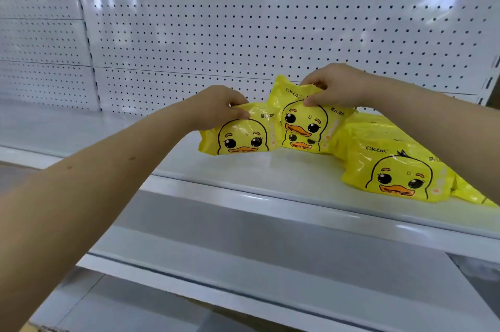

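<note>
Several yellow duck-print packs stand or lie on a white shelf [243, 175]. My left hand [216, 107] pinches the top edge of the leftmost pack [240, 137], which stands upright on the shelf. My right hand [332, 85] pinches the top of a second upright pack [305, 120] just to its right. Behind that one, the face of another pack [300, 142] peeks out low down. A further pack [392, 169] lies flat near the shelf's front at the right.
A white pegboard back wall [243, 20] rises behind the shelf. More yellow packs [476, 193] are piled at the far right edge. A lower shelf [243, 272] juts out below. Bare shelf surface stretches to the left of the packs.
</note>
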Demonstrator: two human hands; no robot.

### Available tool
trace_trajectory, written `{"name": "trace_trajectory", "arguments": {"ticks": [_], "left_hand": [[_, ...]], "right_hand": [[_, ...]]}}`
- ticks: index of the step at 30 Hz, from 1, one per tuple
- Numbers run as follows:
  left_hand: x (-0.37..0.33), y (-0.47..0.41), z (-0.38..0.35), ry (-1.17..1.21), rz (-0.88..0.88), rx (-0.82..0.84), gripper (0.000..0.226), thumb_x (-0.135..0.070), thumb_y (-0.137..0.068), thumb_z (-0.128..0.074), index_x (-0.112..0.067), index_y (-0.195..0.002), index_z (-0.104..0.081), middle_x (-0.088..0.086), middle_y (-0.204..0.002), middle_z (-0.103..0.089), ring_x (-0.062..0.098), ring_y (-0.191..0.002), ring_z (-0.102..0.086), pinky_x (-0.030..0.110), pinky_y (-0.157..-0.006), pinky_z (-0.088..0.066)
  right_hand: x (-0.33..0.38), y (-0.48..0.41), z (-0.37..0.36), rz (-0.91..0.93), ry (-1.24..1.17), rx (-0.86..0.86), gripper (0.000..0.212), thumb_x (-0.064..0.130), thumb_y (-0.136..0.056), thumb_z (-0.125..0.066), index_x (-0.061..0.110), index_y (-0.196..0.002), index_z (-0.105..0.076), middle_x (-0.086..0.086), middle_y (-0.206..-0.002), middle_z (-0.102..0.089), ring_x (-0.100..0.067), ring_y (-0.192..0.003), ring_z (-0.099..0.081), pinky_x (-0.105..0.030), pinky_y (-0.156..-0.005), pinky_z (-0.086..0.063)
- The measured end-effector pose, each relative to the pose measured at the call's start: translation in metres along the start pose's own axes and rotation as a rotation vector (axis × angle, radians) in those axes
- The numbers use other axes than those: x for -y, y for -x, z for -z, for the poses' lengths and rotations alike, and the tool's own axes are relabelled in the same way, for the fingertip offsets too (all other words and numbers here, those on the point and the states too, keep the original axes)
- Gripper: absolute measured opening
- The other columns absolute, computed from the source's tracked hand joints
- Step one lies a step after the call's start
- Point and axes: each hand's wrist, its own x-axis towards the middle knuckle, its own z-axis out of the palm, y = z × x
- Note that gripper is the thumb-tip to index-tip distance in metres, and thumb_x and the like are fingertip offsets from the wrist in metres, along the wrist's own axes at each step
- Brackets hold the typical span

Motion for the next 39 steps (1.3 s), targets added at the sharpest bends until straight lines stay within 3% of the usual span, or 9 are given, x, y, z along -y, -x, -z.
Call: {"name": "trace_trajectory", "arguments": {"ticks": [6, 9, 11, 16, 23, 30, 33, 39], "left_hand": [[0.010, -0.026, -0.019, 0.010, -0.022, 0.045, 0.016, -0.032, -0.092, -0.057, -0.021, -0.094, -0.068, -0.008, -0.090, -0.060, 0.007, -0.079, -0.052, 0.017, -0.063, -0.037], [0.015, -0.037, -0.024, 0.009, -0.038, 0.077, 0.009, -0.033, -0.092, -0.057, -0.031, -0.087, -0.065, -0.013, -0.087, -0.058, 0.002, -0.079, -0.053, 0.017, -0.064, -0.039], [0.020, -0.043, -0.026, 0.005, -0.052, 0.082, 0.012, -0.033, -0.092, -0.058, -0.035, -0.081, -0.062, -0.016, -0.083, -0.057, -0.001, -0.077, -0.053, 0.016, -0.062, -0.037], [0.034, -0.056, -0.035, -0.009, -0.052, 0.109, 0.017, -0.035, -0.091, -0.057, -0.024, -0.097, -0.069, -0.013, -0.086, -0.059, 0.010, -0.084, -0.056, 0.017, -0.065, -0.040], [0.042, -0.067, -0.042, 0.003, -0.048, 0.122, 0.016, -0.035, -0.092, -0.057, -0.024, -0.095, -0.068, -0.013, -0.086, -0.058, 0.003, -0.081, -0.054, 0.017, -0.061, -0.037], [0.047, -0.070, -0.047, 0.016, -0.041, 0.135, 0.018, -0.036, -0.091, -0.058, -0.026, -0.100, -0.068, -0.015, -0.088, -0.057, 0.003, -0.083, -0.055, 0.018, -0.065, -0.041], [0.046, -0.069, -0.047, 0.019, -0.048, 0.132, 0.019, -0.036, -0.091, -0.057, -0.024, -0.100, -0.069, -0.012, -0.090, -0.058, 0.008, -0.085, -0.057, 0.021, -0.070, -0.043], [0.040, -0.066, -0.047, 0.004, -0.088, 0.146, 0.011, -0.036, -0.092, -0.056, -0.031, -0.090, -0.065, -0.015, -0.084, -0.055, 0.002, -0.080, -0.053, 0.018, -0.066, -0.040]], "right_hand": [[-0.023, -0.022, -0.012, 0.011, 0.020, 0.061, 0.026, 0.026, -0.088, -0.066, 0.024, -0.115, -0.064, 0.000, -0.100, -0.064, -0.016, -0.088, -0.057, -0.026, -0.068, -0.043], [-0.031, -0.035, -0.020, 0.017, 0.049, 0.079, 0.027, 0.026, -0.089, -0.065, 0.024, -0.116, -0.064, 0.005, -0.097, -0.063, -0.012, -0.084, -0.054, -0.025, -0.068, -0.038], [-0.035, -0.043, -0.028, 0.026, 0.092, 0.110, 0.030, 0.024, -0.089, -0.064, 0.022, -0.119, -0.063, 0.002, -0.106, -0.064, -0.014, -0.092, -0.054, -0.026, -0.073, -0.038], [-0.047, -0.061, -0.052, 0.023, 0.211, 0.172, 0.037, 0.025, -0.091, -0.062, 0.018, -0.127, -0.058, -0.003, -0.127, -0.059, -0.022, -0.117, -0.050, -0.031, -0.095, -0.038], [-0.056, -0.075, -0.062, 0.004, 0.207, 0.226, 0.033, 0.032, -0.089, -0.064, 0.022, -0.120, -0.063, -0.004, -0.113, -0.064, -0.022, -0.102, -0.055, -0.040, -0.091, -0.046], [-0.065, -0.073, -0.066, 0.013, 0.313, 0.319, 0.067, 0.033, -0.081, -0.073, 0.025, -0.140, -0.043, 0.001, -0.138, -0.047, -0.021, -0.123, -0.044, -0.029, -0.096, -0.036], [-0.069, -0.066, -0.059, -0.035, 0.308, 0.411, 0.083, 0.026, -0.074, -0.080, 0.029, -0.142, -0.034, 0.000, -0.134, -0.045, -0.020, -0.120, -0.045, -0.029, -0.092, -0.038], [-0.070, -0.055, -0.060, 0.006, 0.435, 0.253, 0.077, 0.010, -0.078, -0.073, 0.026, -0.142, -0.033, -0.006, -0.131, -0.047, -0.026, -0.118, -0.047, -0.037, -0.093, -0.043]]}}
